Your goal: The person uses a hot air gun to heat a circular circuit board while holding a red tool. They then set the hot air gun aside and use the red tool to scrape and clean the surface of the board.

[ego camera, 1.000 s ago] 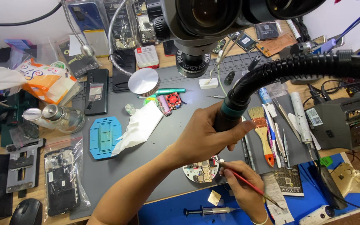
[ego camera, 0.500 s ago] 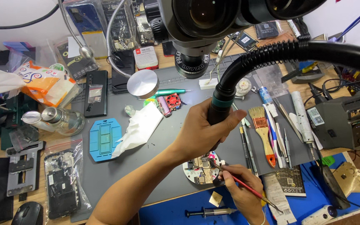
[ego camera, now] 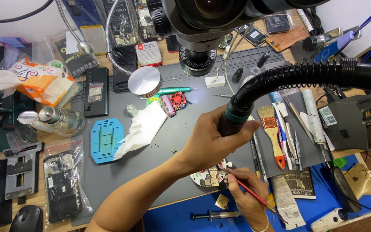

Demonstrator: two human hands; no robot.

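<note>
My left hand [ego camera: 213,139] is wrapped around the nozzle end of a black ribbed extraction hose [ego camera: 305,77], which arcs in from the right edge. The nozzle points down over a small round holder with a circuit board [ego camera: 207,177] on the grey work mat [ego camera: 168,129]. My right hand [ego camera: 245,193] holds a thin red-handled tool [ego camera: 254,195] like a pen, its tip touching the board's right edge. A microscope head [ego camera: 202,21] hangs above the mat at the top centre.
A brush [ego camera: 271,133], tweezers and probes lie right of the hose. White tissue [ego camera: 140,129], a blue stencil plate [ego camera: 106,139] and a glass bottle [ego camera: 61,118] sit left. A syringe [ego camera: 213,215] lies on the blue mat in front. A soldering station [ego camera: 357,122] stands right.
My left hand has drawn the hose nozzle slightly left and lower over the board. The right hand's tool stays at the board's edge.
</note>
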